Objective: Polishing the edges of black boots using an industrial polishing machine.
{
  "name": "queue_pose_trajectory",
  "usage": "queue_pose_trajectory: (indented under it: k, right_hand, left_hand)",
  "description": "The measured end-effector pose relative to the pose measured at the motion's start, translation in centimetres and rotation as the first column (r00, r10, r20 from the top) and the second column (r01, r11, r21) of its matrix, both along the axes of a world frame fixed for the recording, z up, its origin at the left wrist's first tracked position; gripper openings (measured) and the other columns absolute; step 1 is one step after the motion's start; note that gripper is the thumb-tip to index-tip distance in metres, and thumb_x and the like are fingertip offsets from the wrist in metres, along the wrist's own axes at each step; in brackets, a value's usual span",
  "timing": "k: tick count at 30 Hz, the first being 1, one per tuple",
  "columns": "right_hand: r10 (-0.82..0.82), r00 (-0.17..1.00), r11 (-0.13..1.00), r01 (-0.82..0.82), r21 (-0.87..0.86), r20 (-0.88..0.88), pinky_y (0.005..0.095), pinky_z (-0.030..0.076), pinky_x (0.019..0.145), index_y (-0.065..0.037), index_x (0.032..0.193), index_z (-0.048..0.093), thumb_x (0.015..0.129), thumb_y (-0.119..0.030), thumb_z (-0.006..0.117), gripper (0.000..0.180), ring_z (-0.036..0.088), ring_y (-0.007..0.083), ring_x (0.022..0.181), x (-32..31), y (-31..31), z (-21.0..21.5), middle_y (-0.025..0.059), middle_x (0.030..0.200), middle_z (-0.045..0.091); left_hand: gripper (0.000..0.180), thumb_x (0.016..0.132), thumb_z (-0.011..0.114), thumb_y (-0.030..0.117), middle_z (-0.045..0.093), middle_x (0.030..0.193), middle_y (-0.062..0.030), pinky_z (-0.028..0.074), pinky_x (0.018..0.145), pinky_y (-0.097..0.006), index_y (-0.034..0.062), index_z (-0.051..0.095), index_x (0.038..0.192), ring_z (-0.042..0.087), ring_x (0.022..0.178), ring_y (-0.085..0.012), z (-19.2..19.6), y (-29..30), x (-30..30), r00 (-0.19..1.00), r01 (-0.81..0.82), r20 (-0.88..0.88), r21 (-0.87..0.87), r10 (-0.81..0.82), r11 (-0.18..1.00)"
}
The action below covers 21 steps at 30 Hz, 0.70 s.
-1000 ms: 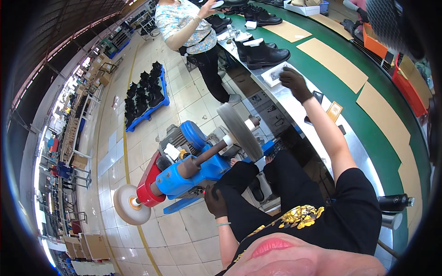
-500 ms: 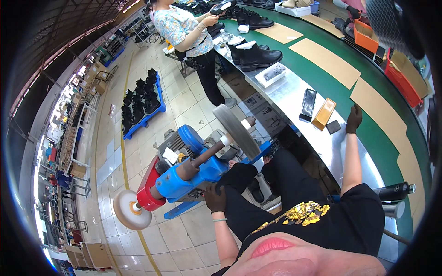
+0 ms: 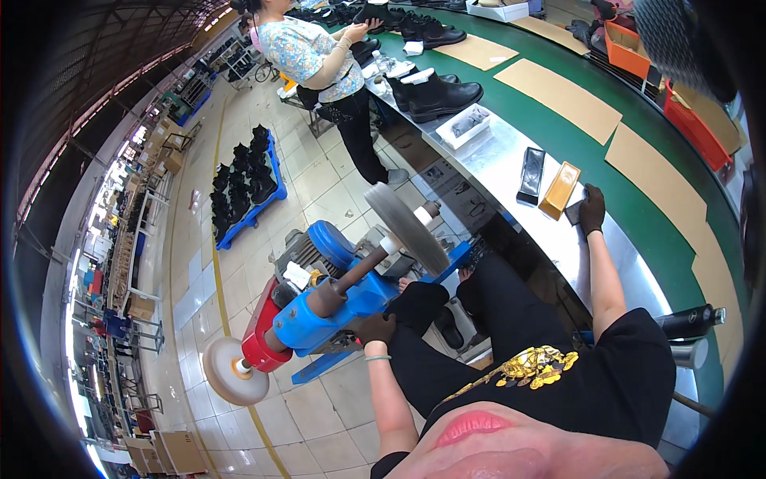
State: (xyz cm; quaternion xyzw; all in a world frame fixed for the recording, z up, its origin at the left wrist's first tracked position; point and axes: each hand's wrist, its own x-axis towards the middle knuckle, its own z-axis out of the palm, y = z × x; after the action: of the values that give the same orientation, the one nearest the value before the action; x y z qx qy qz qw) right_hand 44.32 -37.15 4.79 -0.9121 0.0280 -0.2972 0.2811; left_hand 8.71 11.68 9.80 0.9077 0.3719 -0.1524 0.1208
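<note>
My right hand (image 3: 592, 209), in a dark brown glove, is on the metal tabletop with its fingers closed at the edge of a small dark block (image 3: 573, 212). Beside the block lie a golden-brown bar (image 3: 560, 191) and a black bar (image 3: 531, 176). My left hand (image 3: 375, 328), gloved alike, hovers or rests by my thigh, its fingers apart and holding nothing; contact cannot be told. Close to it stands a blue and red buffing machine (image 3: 299, 319) with a grey wheel (image 3: 407, 228) and a white wheel (image 3: 234, 370).
Black boots (image 3: 444, 97) and a white tray (image 3: 464, 128) stand farther along the metal table (image 3: 511, 156). Cardboard sheets (image 3: 558, 94) lie on the green belt (image 3: 582, 156). A co-worker (image 3: 307, 60) handles a black shoe. Shoes fill a blue pallet (image 3: 254, 214). A bottle (image 3: 688, 322) stands at right.
My right hand has moved left from the belt's edge to the dark block. My left hand has shifted slightly up. The co-worker has turned the shoe. The whole view has shifted a little.
</note>
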Motion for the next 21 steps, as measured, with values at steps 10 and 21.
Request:
queue_pose_trajectory:
  k: [10,21]
  right_hand:
    - [-0.036,0.997,0.998,0.032,-0.061,-0.072,0.0403,0.046,0.089,-0.006,0.107,0.062,0.083,-0.005,0.044,0.030,0.056,0.0324,0.103,-0.1,0.2,0.3,0.0138,0.107,0.061]
    - [-0.035,0.998,0.997,0.031,-0.065,-0.058,0.0406,0.046,0.087,-0.007,0.106,0.062,0.083,-0.003,0.045,0.029,0.057,0.0327,0.101,0.0,0.3,0.0,0.0140,0.106,0.061]
  left_hand:
    - [0.045,0.084,0.051,0.047,0.067,0.101,-0.0169,0.049,0.082,-0.046,0.0084,0.069,0.097,0.063,0.096,-0.0361,-1.9,0.8,0.9,0.996,-0.035,0.086,-0.023,0.037,0.999]
    - [0.043,0.083,0.052,0.045,0.067,0.099,-0.0169,0.048,0.082,-0.044,0.0084,0.070,0.097,0.063,0.093,-0.0371,-1.5,0.7,0.6,0.977,-0.060,0.202,-0.073,0.074,0.996]
